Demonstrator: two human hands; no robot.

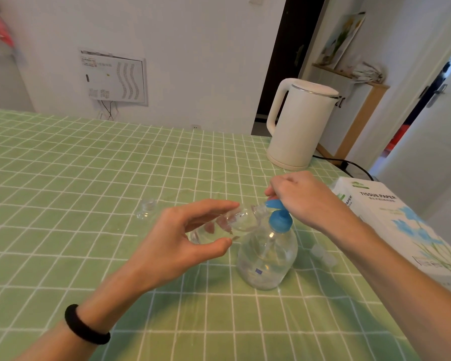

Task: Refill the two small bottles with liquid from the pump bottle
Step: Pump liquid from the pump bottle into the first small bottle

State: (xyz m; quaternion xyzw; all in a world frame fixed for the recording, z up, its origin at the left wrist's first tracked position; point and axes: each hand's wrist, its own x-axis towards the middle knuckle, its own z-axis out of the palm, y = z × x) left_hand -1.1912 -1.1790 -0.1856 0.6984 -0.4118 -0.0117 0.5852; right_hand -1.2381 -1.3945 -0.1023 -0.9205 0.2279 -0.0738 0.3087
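Head view. We find the left hand [182, 238] wrapped around a small clear bottle [227, 225], thumb below and fingers above, holding it tilted on its side with its open neck brought up to the blue nozzle of the pump bottle [267, 254]. The right hand [301, 198] rests closed on the blue pump head [276, 204], fingers curled down over it. The pump bottle stands upright on the green checked tablecloth [89, 178], partly full. A second small bottle [323, 255] lies just beside it on the right, near the tissue box [391, 217]; a small clear cap [146, 209] sits apart to the left.

We judge the first fill to be under way. To do it well, we advise keeping the neck directly under the nozzle tip, pressing in short, even strokes, and raising the small bottle toward upright as it fills, since its present tilt invites spillage at the mouth.
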